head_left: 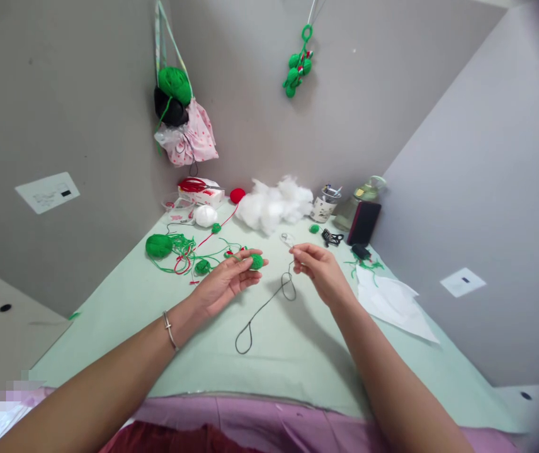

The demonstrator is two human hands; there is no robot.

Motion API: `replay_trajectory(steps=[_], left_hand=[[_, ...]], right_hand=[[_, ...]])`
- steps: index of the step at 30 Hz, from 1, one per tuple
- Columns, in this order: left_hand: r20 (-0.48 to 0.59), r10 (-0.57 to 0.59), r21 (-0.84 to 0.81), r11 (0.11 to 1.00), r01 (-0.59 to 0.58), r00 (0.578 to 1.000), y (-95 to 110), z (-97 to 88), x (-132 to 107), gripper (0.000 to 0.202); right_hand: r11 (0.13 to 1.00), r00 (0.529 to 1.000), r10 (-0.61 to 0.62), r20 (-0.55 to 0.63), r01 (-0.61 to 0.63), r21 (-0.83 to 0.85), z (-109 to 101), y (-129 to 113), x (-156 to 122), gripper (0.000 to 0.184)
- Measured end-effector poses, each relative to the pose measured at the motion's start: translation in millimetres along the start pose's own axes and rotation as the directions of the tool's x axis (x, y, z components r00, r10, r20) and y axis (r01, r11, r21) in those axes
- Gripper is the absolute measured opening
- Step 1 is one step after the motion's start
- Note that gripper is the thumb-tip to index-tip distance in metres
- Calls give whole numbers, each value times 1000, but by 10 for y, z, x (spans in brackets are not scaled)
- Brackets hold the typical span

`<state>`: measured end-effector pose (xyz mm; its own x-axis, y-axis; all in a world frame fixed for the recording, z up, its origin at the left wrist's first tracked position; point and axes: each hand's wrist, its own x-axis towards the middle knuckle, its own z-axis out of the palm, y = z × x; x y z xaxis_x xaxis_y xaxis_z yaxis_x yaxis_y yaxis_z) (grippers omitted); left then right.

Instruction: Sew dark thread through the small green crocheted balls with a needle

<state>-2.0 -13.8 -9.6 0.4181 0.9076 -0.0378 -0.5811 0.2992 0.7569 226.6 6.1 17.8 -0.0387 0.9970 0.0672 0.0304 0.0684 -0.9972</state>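
While hovering above the green table (298, 358), pinching a small green yarn ball (256, 261) between left hand (225, 283) fingertips, gripping a dark looped cord (262, 311) in closed right hand (320, 269) fingers; behind, cup (322, 210) holding small tools.

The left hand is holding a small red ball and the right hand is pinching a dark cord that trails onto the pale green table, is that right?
Not quite. The head view shows that the small ball in the left hand is green, not red. The rest stands: the right hand pinches the dark cord, which trails onto the pale green table.
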Motion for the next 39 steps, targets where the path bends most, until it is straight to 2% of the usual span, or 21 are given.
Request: replay_trajectory(steps=[3, 6, 9, 14, 20, 24, 31, 39], left_hand=[[-5, -6, 8, 1000, 6, 1000, -19, -14, 14, 26], [-1, 4, -2, 1000, -4, 1000, -31, -11, 22, 24], [1, 22, -8, 1000, -22, 1000, -24, 4, 21, 23], [-26, 34, 9, 999, -34, 999, -4, 10, 19, 21], [-39, 42, 28, 999, -41, 998, 1, 24, 13, 23], [-68, 67, 98, 993, -60, 995, -2, 16, 8, 29], [-26, 81, 92, 993, -79, 996, -24, -51, 40, 25], [-12, 16, 132, 991, -14, 1000, -23, -2, 18, 39]], right_hand=[[988, 989, 21, 148, -43, 151, 254, -46, -285, 27], [987, 967, 23, 254, -62, 146, 379, -9, -431, 24], [992, 953, 22, 303, -58, 108, 424, 35, -472, 23], [994, 950, 30, 312, -60, 89, 443, 38, -482, 21], [998, 977, -16, 214, 2, 64, 394, -10, -474, 21], [998, 981, -10, 193, -2, 60, 386, 6, -450, 22], [998, 979, 18, 205, -31, 58, 412, 4, -456, 23], [998, 950, 53, 307, -57, 5, 446, -18, -493, 25]])
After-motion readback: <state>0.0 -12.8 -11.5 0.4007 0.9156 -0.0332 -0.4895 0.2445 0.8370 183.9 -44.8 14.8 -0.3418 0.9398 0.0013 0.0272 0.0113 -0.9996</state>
